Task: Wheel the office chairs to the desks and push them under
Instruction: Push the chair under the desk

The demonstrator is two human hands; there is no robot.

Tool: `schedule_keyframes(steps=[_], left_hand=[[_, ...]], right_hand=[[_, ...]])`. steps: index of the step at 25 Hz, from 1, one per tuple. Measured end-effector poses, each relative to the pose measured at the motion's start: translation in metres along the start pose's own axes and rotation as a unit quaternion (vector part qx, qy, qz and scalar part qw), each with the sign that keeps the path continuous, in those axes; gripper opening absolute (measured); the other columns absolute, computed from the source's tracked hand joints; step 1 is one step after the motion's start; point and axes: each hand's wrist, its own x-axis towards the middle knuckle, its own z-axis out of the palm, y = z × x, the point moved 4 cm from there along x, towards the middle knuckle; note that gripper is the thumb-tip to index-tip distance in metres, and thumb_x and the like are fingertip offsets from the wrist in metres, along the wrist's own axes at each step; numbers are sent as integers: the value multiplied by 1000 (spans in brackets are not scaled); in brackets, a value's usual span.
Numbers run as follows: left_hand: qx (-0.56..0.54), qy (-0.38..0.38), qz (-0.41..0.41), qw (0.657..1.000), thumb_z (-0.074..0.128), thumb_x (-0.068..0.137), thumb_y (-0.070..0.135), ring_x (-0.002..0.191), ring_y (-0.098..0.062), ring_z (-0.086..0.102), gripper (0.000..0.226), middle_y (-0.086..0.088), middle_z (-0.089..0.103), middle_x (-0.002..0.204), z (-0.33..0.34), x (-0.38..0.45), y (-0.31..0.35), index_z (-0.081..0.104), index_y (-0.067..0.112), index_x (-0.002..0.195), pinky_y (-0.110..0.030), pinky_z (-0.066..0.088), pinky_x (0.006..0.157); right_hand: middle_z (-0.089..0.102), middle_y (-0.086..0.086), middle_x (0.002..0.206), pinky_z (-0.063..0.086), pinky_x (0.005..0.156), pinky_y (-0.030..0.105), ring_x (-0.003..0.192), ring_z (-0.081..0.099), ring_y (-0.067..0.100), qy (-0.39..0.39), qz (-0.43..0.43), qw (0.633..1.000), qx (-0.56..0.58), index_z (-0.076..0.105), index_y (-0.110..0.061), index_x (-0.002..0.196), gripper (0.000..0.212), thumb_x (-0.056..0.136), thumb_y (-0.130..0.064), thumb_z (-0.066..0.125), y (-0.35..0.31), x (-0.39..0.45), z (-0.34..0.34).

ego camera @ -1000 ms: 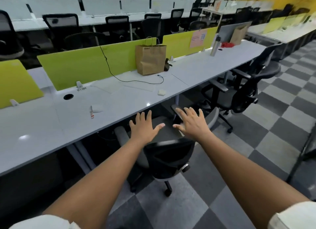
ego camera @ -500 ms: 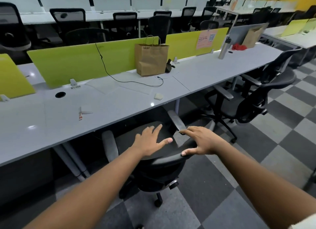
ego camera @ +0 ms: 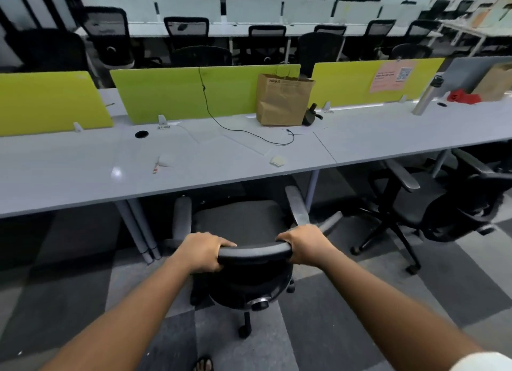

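Black mesh-backed office chair (ego camera: 243, 232), top rail gripped by curled left hand (ego camera: 203, 251) and right hand (ego camera: 304, 247), is held facing the long white desk (ego camera: 83, 176), seat not yet pushed under; a second black chair (ego camera: 432, 201) remains out.

The left hand (ego camera: 203, 253) and the right hand (ego camera: 304, 247) grip the top rail of a black mesh office chair (ego camera: 249, 226) facing the long white desk (ego camera: 83, 176).

A brown paper bag (ego camera: 283, 101) stands against the green divider (ego camera: 194, 92); a black cable (ego camera: 221, 122) trails beside it, a steel bottle (ego camera: 428, 96) farther right.
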Motion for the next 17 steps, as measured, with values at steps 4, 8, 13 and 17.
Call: schedule_keyframes(steps=[4, 8, 13, 17], left_hand=[[-2, 2, -59, 998, 63, 73, 46, 93, -6, 65, 65, 19, 71, 99, -7, 9, -6, 47, 66, 133, -24, 35, 62], [-16, 13, -88, 996, 63, 71, 44, 94, -8, 65, 65, 17, 71, 99, -18, 39, -21, 49, 67, 131, -26, 38, 65], [-17, 22, -81, 996, 65, 75, 42, 99, -9, 66, 63, 17, 72, 106, -39, 90, -62, 51, 64, 132, -27, 46, 74], [-20, 29, -73, 997, 67, 78, 38, 101, -8, 64, 61, 18, 71, 109, -59, 130, -105, 53, 63, 131, -27, 42, 77]], right_hand=[[75, -9, 104, 46, 86, 32, 99, 68, 17, 7, -9, 1000, -6, 70, -37, 118, 44, 75, -34, 66, 10, 22, -1], [74, -11, 111, 37, 92, 36, 104, 67, 16, 8, 6, 1000, -11, 67, -40, 125, 48, 77, -33, 67, 26, 60, -7], [74, -13, 108, 34, 95, 41, 104, 66, 16, 0, 42, 999, 2, 67, -44, 122, 52, 73, -31, 72, 44, 127, -22], [73, -13, 96, 34, 93, 39, 97, 65, 16, 7, 56, 998, 5, 69, -46, 113, 47, 69, -30, 71, 51, 186, -35]])
